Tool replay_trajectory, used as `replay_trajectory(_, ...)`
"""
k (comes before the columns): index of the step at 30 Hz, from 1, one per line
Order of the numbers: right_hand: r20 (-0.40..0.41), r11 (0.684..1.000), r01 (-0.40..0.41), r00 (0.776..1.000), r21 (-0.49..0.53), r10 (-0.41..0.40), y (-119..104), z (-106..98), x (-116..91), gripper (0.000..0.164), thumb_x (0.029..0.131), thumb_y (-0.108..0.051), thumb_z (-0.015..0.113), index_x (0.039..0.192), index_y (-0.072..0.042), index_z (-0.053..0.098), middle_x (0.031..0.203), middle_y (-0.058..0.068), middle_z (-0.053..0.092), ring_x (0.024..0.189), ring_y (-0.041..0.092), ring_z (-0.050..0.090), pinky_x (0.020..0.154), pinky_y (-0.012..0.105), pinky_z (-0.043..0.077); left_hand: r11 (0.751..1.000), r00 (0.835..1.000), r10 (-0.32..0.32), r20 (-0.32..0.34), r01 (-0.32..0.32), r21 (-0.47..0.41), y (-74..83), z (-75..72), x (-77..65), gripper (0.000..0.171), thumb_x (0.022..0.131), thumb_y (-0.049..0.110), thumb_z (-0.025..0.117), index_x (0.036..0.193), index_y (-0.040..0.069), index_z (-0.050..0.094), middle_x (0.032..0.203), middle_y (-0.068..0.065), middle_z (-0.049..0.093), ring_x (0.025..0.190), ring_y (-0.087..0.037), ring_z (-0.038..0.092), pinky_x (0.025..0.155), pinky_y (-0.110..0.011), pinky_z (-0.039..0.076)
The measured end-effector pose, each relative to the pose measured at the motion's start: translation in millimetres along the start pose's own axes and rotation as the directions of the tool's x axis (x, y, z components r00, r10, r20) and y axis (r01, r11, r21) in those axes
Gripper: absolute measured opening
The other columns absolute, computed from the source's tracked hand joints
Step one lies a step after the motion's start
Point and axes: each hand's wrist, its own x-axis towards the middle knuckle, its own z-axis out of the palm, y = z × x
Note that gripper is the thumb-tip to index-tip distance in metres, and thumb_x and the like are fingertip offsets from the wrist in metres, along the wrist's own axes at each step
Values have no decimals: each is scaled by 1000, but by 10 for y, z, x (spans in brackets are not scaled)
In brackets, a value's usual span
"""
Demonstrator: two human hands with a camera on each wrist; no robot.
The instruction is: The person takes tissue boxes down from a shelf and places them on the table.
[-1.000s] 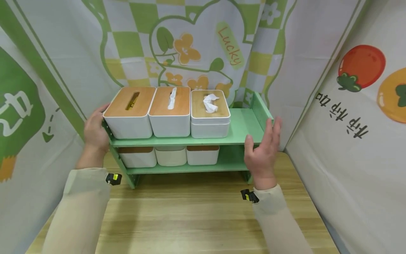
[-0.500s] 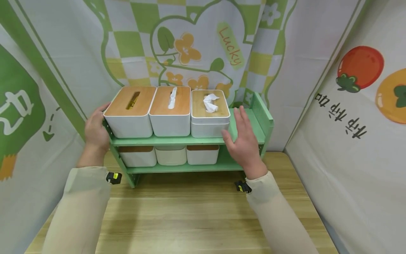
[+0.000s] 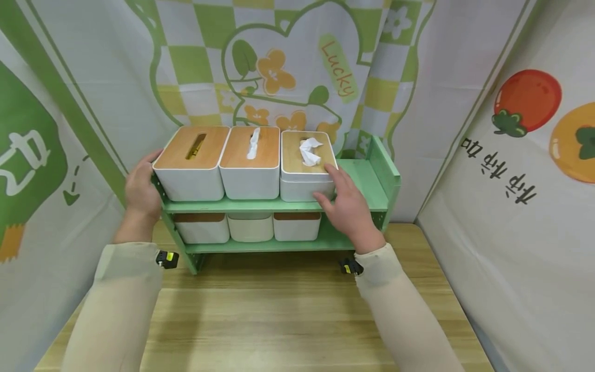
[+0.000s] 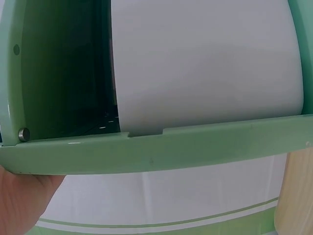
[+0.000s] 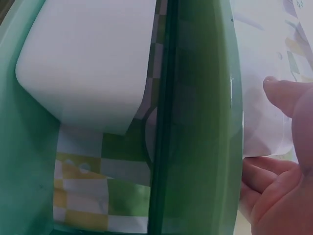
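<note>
Three white tissue boxes with wood-look lids line the top of a green two-tier shelf (image 3: pixel 360 183). The right-hand tissue box (image 3: pixel 304 190) has a paler lid and a tissue sticking out. Against its right side, my right hand (image 3: pixel 348 212) lays its fingers, with the thumb near the front corner. Tissue also pokes from the middle tissue box (image 3: pixel 249 184); the left tissue box (image 3: pixel 188 186) shows a dark slot. My left hand (image 3: pixel 141 192) rests along the outside of the shelf's left end panel (image 4: pixel 161 154), fingertips by the left box's edge and partly hidden.
The lower tier holds a wood-lidded white box (image 3: pixel 203 233), a cream container (image 3: pixel 251 230) and another white box (image 3: pixel 296 230). A raised end panel (image 3: pixel 388 170) bounds the shelf's right side. The shelf stands on a wooden table (image 3: pixel 274 310) with printed curtains (image 3: pixel 186 64) around it.
My right hand has moved left, from beside the shelf's right end panel across the top tier to the right-hand tissue box. The left hand stays in place.
</note>
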Motion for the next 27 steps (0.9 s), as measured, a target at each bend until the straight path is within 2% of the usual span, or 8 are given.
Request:
replay_trajectory(8,-27,1000,12,1000,-10,-13,-38,-57,-52,64,96,-35,68,148,-7,43,146,19,46,134,35,43,102,52,41,1000,1000,21,-9,-21,10,2,0,1,57,104,32,16,149,20,50,152,3,44,137,-10,34,113,-30,22)
replay_trajectory(14,-77,999,30,996,-22,-32,-107,-67,-39,67,94,-38,70,147,-8,43,150,27,36,130,45,44,97,58,44,999,999,32,-13,-32,5,-2,-5,8,57,104,32,16,149,21,50,152,4,44,138,-11,34,113,-30,23)
replay_trajectory(16,-112,997,66,991,-45,-70,-134,-65,-10,69,93,-38,71,148,-8,44,153,29,31,133,48,40,101,60,40,1000,1000,26,-12,-26,7,2,-9,8,57,104,33,16,149,21,50,152,4,44,138,-11,34,113,-31,22)
replay_trajectory(19,-137,982,155,976,-109,-169,-188,-77,56,69,92,-36,72,148,-7,45,152,29,34,139,47,31,111,57,28,1000,1000,23,-17,-23,6,5,-6,4,57,104,32,17,149,19,50,152,4,44,138,-11,34,113,-30,22)
replay_trajectory(21,-115,965,207,967,-160,-226,-242,-96,102,66,92,-34,71,148,-6,47,149,29,39,139,46,31,114,55,23,1000,1000,17,-18,-17,6,6,-4,-2,57,104,32,17,149,19,50,152,4,44,139,-11,33,113,-30,22)
replay_trajectory(23,-60,949,235,966,-212,-253,-297,-116,139,63,95,-37,67,148,-7,49,145,28,45,137,44,36,115,52,22,1000,1000,14,-21,-14,0,2,-2,-5,57,104,32,17,149,19,50,152,3,44,138,-11,34,113,-29,22)
replay_trajectory(27,43,932,238,971,-272,-235,-360,-138,168,55,99,-41,60,145,-11,54,141,24,50,132,41,42,114,49,24,1000,1000,9,-15,-9,-5,-9,1,-2,57,104,32,17,149,19,50,153,4,43,138,-9,33,113,-29,22)
